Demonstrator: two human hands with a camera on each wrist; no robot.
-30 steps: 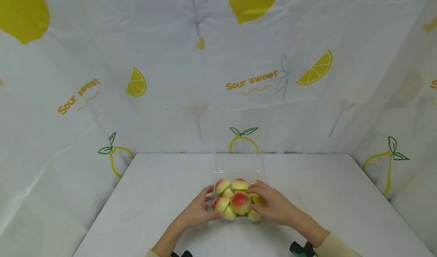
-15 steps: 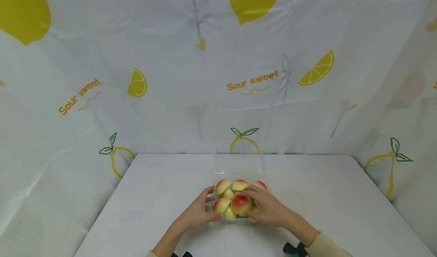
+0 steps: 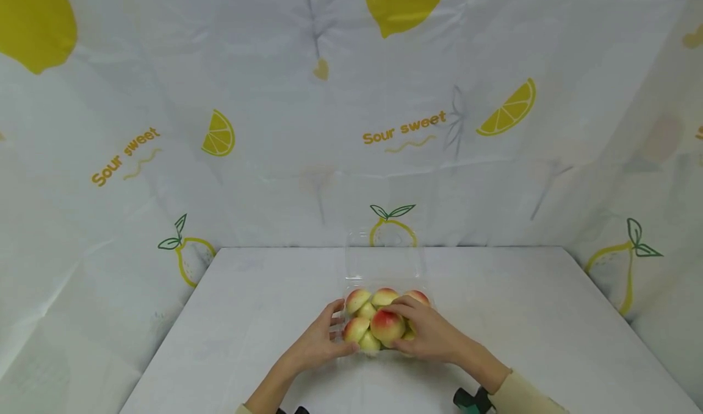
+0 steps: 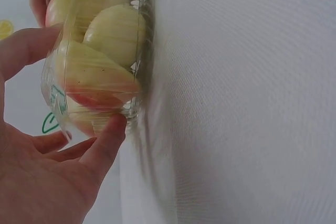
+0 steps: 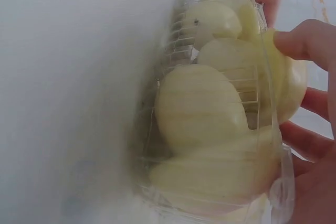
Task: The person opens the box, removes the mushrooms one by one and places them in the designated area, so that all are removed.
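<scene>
A clear plastic clamshell box stands on the table with its lid raised at the back, packed with several yellow peaches blushed red. My left hand holds the box's left end, thumb at the near rim and fingers along the side; the left wrist view shows those fingers against the clear wall. With thumb and fingers my right hand grips a peach on top of the others in the middle. In the right wrist view that peach sticks out above the rim. My right hand covers some fruit behind it.
The transparent lid leans back toward the wall cloth, which is printed with lemons. White table surface lies around the box. Dark wrist-camera mounts sit below my forearms.
My right hand has shifted left from the box's right side onto the middle peach, uncovering the back right peach. My left hand and the box have stayed in place.
</scene>
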